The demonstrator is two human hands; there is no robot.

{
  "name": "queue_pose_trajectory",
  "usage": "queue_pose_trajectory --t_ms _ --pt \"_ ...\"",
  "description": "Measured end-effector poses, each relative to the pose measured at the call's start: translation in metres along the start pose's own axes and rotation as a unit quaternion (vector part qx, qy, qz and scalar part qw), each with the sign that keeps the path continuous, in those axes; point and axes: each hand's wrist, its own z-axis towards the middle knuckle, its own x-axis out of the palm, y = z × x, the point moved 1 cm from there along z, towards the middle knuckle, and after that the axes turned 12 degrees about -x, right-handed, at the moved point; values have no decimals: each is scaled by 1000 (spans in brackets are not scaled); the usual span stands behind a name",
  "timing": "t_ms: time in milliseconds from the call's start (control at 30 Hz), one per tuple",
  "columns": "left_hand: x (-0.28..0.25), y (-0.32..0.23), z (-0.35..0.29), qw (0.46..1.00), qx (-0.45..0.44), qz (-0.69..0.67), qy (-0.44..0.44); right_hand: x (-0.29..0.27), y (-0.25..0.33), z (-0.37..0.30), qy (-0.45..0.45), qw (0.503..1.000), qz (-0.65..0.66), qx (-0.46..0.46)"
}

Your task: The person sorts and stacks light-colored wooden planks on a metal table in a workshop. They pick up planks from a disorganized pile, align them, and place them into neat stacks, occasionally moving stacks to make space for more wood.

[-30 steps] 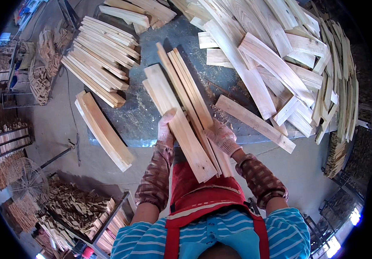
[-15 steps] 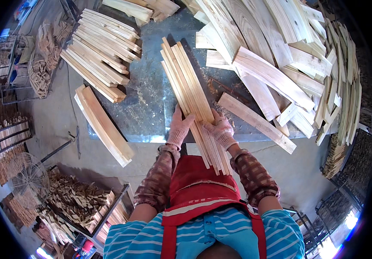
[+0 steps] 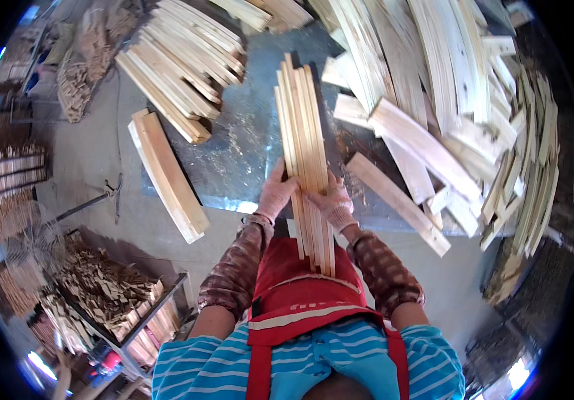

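pale pink gloved hands point(image 3: 275, 195), tan wooden strips point(image 3: 307, 147), red apron point(image 3: 280, 300), blue-and-white striped shirt point(image 3: 213, 360), brown checked sleeves point(image 3: 388, 273)

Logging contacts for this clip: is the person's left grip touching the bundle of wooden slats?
Touching. The head view shows it: the left grip is at the side of the bundle, its thumb overlapping the left edge.

Even, fairly bright light reaches the slats point(image 3: 312, 160) I hold and glints off the near edge of my tabletop point(image 3: 230, 167), while white glare point(image 3: 519, 373) burns at the lower right rim, the fan point(image 3: 41, 247) on my left blurs, and fisheye distortion bends edges toward black corners.
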Motion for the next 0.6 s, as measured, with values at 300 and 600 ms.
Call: queue_pose_trajectory --t_ms 300,600 --pt "-2 -22 -23 980 -11 157 -119 20 10 -4 -117 991 -22 -59" --pt "4 11 -26 971 -140 86 -174 25 10 -10 -147 988 -41 -39"
